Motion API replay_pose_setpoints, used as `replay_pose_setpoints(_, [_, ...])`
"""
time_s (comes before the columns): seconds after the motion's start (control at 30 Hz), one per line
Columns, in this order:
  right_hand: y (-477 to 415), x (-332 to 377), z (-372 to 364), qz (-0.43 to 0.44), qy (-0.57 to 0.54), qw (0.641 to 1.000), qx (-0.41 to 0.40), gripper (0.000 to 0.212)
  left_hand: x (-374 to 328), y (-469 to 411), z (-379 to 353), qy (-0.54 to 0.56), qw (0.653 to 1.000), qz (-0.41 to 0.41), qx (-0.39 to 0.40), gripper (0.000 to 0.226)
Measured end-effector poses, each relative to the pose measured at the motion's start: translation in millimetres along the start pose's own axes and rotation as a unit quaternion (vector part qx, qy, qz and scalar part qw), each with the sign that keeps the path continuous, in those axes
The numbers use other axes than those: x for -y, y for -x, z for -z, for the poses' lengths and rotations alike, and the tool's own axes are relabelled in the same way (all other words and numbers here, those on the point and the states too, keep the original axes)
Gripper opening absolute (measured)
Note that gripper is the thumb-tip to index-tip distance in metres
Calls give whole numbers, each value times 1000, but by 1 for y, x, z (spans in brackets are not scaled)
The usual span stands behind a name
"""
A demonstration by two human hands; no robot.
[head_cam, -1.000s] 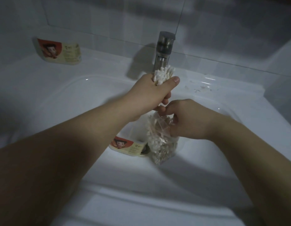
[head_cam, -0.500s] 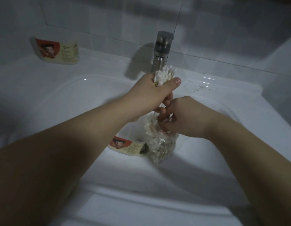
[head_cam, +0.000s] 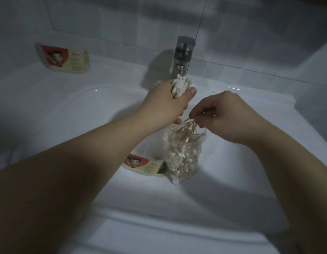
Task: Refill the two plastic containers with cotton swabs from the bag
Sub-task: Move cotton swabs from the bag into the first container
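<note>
My left hand (head_cam: 166, 105) grips an upright bunch of cotton swabs (head_cam: 53, 85), their white tips sticking out above my thumb. Below it hangs a clear plastic bag (head_cam: 183, 158) full of swabs, over the sink basin. My right hand (head_cam: 225, 116) pinches a few swab sticks at the bag's open mouth. One plastic container (head_cam: 144, 163) with a red and cream label lies in the basin, just left of the bag and partly hidden by my left forearm. A second container (head_cam: 66, 58) with the same label stands on the ledge at the back left.
A white sink basin (head_cam: 85, 110) fills the middle, with a metal tap (head_cam: 183, 55) right behind my left hand. A grey tiled wall (head_cam: 122, 21) rises behind the ledge. The sink's front rim (head_cam: 159, 235) lies close to me.
My right hand has risen from gripping the bag's side to its mouth and now pinches several swab sticks drawn up out of it. My left hand keeps its bunch in place.
</note>
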State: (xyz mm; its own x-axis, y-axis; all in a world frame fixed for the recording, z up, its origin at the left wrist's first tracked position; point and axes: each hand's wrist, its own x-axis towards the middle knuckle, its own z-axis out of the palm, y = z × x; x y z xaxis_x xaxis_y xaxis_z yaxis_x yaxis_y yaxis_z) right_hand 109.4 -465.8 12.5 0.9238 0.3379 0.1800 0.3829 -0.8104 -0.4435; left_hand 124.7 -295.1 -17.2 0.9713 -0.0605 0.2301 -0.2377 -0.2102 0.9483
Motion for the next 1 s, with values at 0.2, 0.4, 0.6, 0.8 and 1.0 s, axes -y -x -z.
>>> replay_pose_setpoints(0.2, [2, -1, 7, -45, -108, 993, -31, 19, 0, 0, 1, -31, 999, -8, -11, 20])
replay_pose_setpoints(0.4, [-1, -7, 10, -65, -226, 968, -86, 16, -2, 2, 1, 11, 1000, 20, 0, 14])
replay_pose_setpoints(0.6, [-7, -15, 9, -70, -366, 923, -96, 19, -7, 5, -1, 125, 988, 82, 30, 11])
replay_pose_setpoints(0.8, [-8, -12, 2, -53, -412, 907, -63, 20, -9, 8, 0, 93, 982, 94, 131, 25])
replay_pose_setpoints(1.0, [-13, -15, -3, -62, -429, 896, -95, 24, -6, 8, -2, 68, 987, 87, 113, 17])
